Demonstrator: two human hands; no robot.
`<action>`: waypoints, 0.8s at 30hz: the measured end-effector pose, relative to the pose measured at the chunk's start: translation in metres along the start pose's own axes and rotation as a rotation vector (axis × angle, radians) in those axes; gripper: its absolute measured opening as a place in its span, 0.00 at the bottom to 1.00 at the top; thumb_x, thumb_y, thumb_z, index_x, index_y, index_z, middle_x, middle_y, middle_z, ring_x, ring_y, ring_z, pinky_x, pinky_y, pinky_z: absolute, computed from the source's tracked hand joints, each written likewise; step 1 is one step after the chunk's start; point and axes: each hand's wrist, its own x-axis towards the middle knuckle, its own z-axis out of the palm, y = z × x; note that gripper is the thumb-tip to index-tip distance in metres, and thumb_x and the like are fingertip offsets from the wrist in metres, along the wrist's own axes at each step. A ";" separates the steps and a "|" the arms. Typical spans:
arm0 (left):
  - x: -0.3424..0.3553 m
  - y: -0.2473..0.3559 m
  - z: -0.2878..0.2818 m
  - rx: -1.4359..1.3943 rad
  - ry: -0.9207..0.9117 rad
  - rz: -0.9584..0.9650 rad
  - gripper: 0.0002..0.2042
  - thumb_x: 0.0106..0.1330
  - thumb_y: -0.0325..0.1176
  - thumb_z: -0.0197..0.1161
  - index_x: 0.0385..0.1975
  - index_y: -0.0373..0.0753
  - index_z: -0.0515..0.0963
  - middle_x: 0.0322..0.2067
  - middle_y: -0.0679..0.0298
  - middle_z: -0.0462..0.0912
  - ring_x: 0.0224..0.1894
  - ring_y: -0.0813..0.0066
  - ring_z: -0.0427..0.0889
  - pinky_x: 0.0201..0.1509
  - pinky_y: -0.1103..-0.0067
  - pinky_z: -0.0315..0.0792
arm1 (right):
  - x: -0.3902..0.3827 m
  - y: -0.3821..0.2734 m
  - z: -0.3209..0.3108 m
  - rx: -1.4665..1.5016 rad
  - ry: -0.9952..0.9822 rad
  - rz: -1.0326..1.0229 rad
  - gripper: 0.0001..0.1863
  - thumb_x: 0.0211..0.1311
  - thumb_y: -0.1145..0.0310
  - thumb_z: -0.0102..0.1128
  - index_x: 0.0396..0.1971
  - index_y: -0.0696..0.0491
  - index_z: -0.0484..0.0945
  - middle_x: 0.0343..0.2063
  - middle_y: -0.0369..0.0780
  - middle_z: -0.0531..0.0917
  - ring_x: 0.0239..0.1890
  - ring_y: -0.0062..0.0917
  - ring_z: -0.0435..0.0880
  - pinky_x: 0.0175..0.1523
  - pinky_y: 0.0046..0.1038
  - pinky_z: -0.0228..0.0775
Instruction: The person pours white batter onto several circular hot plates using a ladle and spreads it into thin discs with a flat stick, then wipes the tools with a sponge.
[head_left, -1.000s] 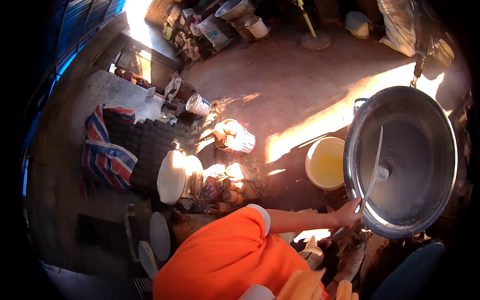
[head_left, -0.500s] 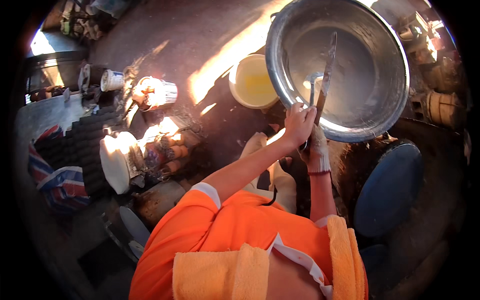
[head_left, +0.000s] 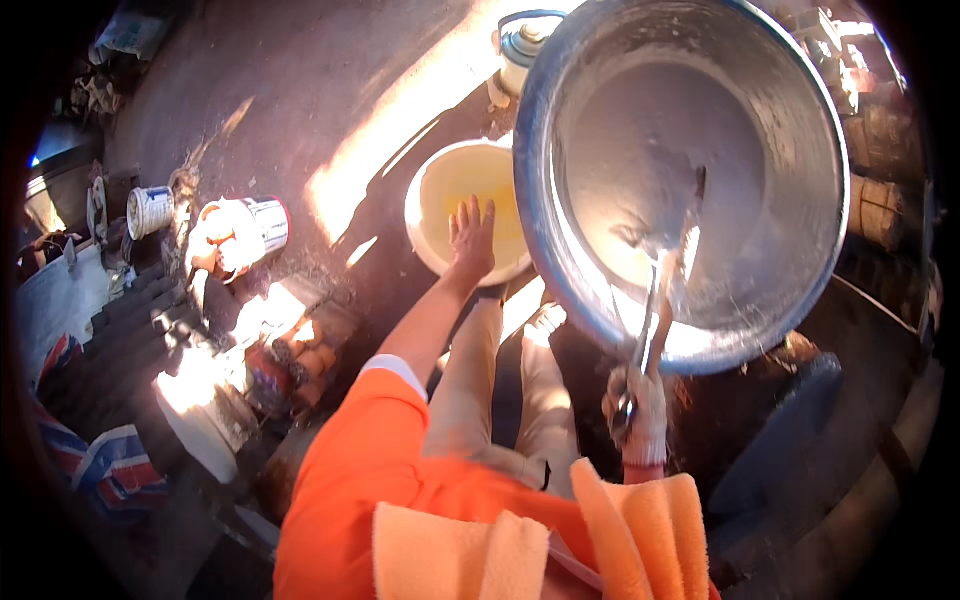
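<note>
Brown floor striped with sunlight, two hands at a basin and tub

The floor [head_left: 270, 70] lies behind a big grey basin [head_left: 805, 200], right, and a smaller pale tub [head_left: 417, 205]. The bare left hand [head_left: 472, 240] is spread over the tub; contact is unclear. The gloved right hand [head_left: 642, 412] wraps a long flat tool [head_left: 690, 230] and slim metal tool [head_left: 647, 315], both pointing away from the person, slightly rightward, over the basin.

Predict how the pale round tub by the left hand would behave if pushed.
The tub may feel heavy for its size, as yellow contents show inside. Those look liquid, so they might slosh toward its wide open rim.
</note>
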 end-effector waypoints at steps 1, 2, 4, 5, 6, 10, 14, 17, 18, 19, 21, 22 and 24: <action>0.020 0.005 0.005 0.034 -0.149 0.012 0.39 0.52 0.25 0.56 0.65 0.44 0.47 0.64 0.48 0.47 0.67 0.47 0.45 0.67 0.55 0.39 | 0.000 -0.001 -0.005 0.008 -0.029 0.039 0.13 0.57 0.62 0.54 0.30 0.56 0.64 0.15 0.36 0.70 0.10 0.19 0.66 0.12 0.19 0.60; 0.031 0.000 0.021 0.053 -0.065 0.009 0.37 0.52 0.26 0.55 0.65 0.45 0.48 0.64 0.48 0.48 0.66 0.47 0.46 0.67 0.55 0.40 | 0.002 0.001 -0.007 -0.028 0.037 0.103 0.14 0.54 0.61 0.56 0.28 0.57 0.68 0.14 0.37 0.70 0.12 0.20 0.68 0.16 0.20 0.61; 0.051 -0.017 0.073 0.102 0.100 -0.014 0.35 0.54 0.27 0.54 0.64 0.46 0.50 0.63 0.47 0.51 0.65 0.48 0.49 0.66 0.55 0.43 | 0.010 -0.006 -0.003 -0.080 0.002 0.243 0.12 0.52 0.63 0.57 0.28 0.56 0.69 0.16 0.35 0.70 0.14 0.19 0.68 0.18 0.20 0.61; 0.055 -0.026 0.091 0.148 0.289 -0.005 0.30 0.56 0.31 0.53 0.62 0.47 0.56 0.55 0.49 0.63 0.58 0.51 0.62 0.59 0.56 0.56 | 0.012 -0.005 0.003 -0.103 -0.004 0.252 0.12 0.52 0.63 0.57 0.29 0.56 0.69 0.16 0.35 0.70 0.14 0.19 0.68 0.18 0.20 0.61; 0.063 -0.029 0.100 0.202 0.230 -0.061 0.23 0.57 0.33 0.52 0.55 0.47 0.65 0.42 0.56 0.73 0.45 0.57 0.72 0.47 0.59 0.66 | 0.013 -0.003 0.008 -0.114 -0.003 0.225 0.12 0.52 0.64 0.57 0.29 0.56 0.69 0.16 0.34 0.70 0.14 0.19 0.68 0.18 0.20 0.61; 0.045 0.042 0.076 -0.573 0.150 -0.081 0.10 0.59 0.27 0.47 0.39 0.38 0.72 0.40 0.51 0.73 0.45 0.54 0.74 0.45 0.59 0.70 | 0.019 0.013 0.017 -0.116 0.003 0.160 0.11 0.52 0.64 0.57 0.30 0.55 0.69 0.17 0.34 0.71 0.15 0.18 0.68 0.18 0.19 0.61; -0.018 0.030 -0.073 -0.627 0.041 -0.138 0.12 0.58 0.26 0.49 0.40 0.37 0.75 0.43 0.50 0.72 0.46 0.56 0.76 0.49 0.67 0.70 | 0.032 0.017 0.032 -0.102 -0.053 0.149 0.11 0.51 0.64 0.57 0.30 0.55 0.69 0.18 0.33 0.71 0.16 0.18 0.68 0.19 0.19 0.61; -0.045 0.002 -0.110 -0.629 0.115 -0.139 0.14 0.57 0.27 0.50 0.43 0.38 0.75 0.41 0.51 0.75 0.45 0.59 0.77 0.48 0.69 0.71 | 0.035 0.016 0.048 -0.122 -0.079 0.137 0.11 0.51 0.65 0.57 0.31 0.55 0.70 0.18 0.33 0.71 0.16 0.17 0.69 0.19 0.19 0.61; -0.049 -0.010 -0.128 -0.605 0.102 -0.160 0.15 0.57 0.27 0.50 0.44 0.38 0.75 0.40 0.52 0.76 0.44 0.59 0.77 0.48 0.68 0.71 | 0.033 0.016 0.054 -0.122 -0.081 0.130 0.11 0.51 0.65 0.57 0.31 0.54 0.70 0.18 0.33 0.71 0.16 0.17 0.69 0.19 0.19 0.61; -0.058 -0.017 -0.148 -0.587 0.078 -0.180 0.16 0.57 0.27 0.50 0.45 0.38 0.75 0.39 0.53 0.77 0.44 0.59 0.77 0.47 0.68 0.71 | 0.031 0.013 0.062 -0.125 -0.087 0.128 0.11 0.51 0.65 0.57 0.31 0.54 0.70 0.18 0.33 0.71 0.17 0.17 0.69 0.19 0.19 0.61; -0.070 -0.028 -0.185 -0.602 0.097 -0.156 0.17 0.56 0.27 0.50 0.46 0.38 0.74 0.37 0.53 0.78 0.43 0.59 0.78 0.46 0.68 0.71 | 0.021 0.008 0.073 -0.121 -0.088 0.122 0.11 0.51 0.65 0.57 0.31 0.54 0.70 0.19 0.33 0.71 0.17 0.17 0.69 0.20 0.18 0.61; -0.072 -0.029 -0.202 -0.634 0.141 -0.113 0.17 0.56 0.26 0.50 0.46 0.38 0.74 0.36 0.53 0.78 0.42 0.59 0.78 0.46 0.68 0.72 | 0.022 0.006 0.077 -0.122 -0.091 0.118 0.11 0.51 0.65 0.57 0.32 0.54 0.70 0.19 0.32 0.71 0.17 0.17 0.69 0.20 0.18 0.61; -0.080 -0.023 -0.235 -0.694 0.231 -0.028 0.17 0.55 0.25 0.50 0.46 0.38 0.74 0.35 0.53 0.78 0.41 0.58 0.78 0.45 0.68 0.72 | 0.023 0.003 0.075 -0.121 -0.097 0.114 0.11 0.51 0.65 0.58 0.32 0.54 0.70 0.19 0.32 0.71 0.18 0.16 0.69 0.20 0.18 0.61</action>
